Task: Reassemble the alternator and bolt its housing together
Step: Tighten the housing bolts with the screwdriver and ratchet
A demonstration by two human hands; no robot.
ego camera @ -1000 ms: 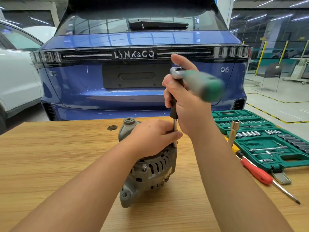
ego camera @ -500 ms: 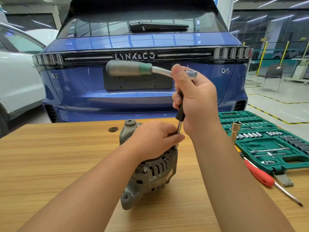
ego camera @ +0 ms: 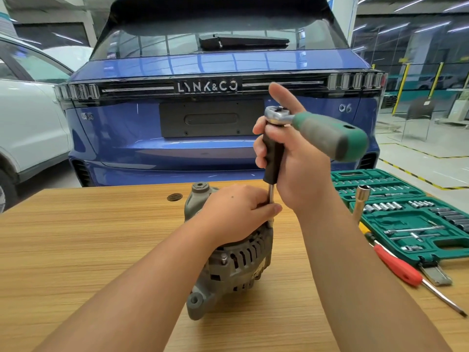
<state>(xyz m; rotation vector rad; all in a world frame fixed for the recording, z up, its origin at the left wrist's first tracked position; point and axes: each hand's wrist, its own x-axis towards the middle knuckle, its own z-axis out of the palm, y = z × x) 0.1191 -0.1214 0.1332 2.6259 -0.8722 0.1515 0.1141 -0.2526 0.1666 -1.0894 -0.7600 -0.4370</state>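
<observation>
A grey alternator (ego camera: 236, 265) stands on the wooden table (ego camera: 76, 245). My left hand (ego camera: 236, 212) rests on top of it, thumb and fingers pinching the lower end of a steel extension bar (ego camera: 271, 199). The bar stands upright on the housing's right edge; its tip is hidden by my fingers. My right hand (ego camera: 294, 161) grips the bar's black sleeve just under the ratchet head. The ratchet (ego camera: 327, 133) has a green and grey handle pointing right. A housing bolt head (ego camera: 223, 257) shows on the near side.
An open green socket set case (ego camera: 411, 219) lies at the right. Beside it lie a red-handled screwdriver (ego camera: 398, 268) and a brass-coloured tube socket (ego camera: 361, 199). A blue car (ego camera: 215, 118) stands behind the table, a white car at far left.
The ratchet handle swung from pointing right to pointing left, and now points right again. My left hand stayed on the alternator and the bar.
</observation>
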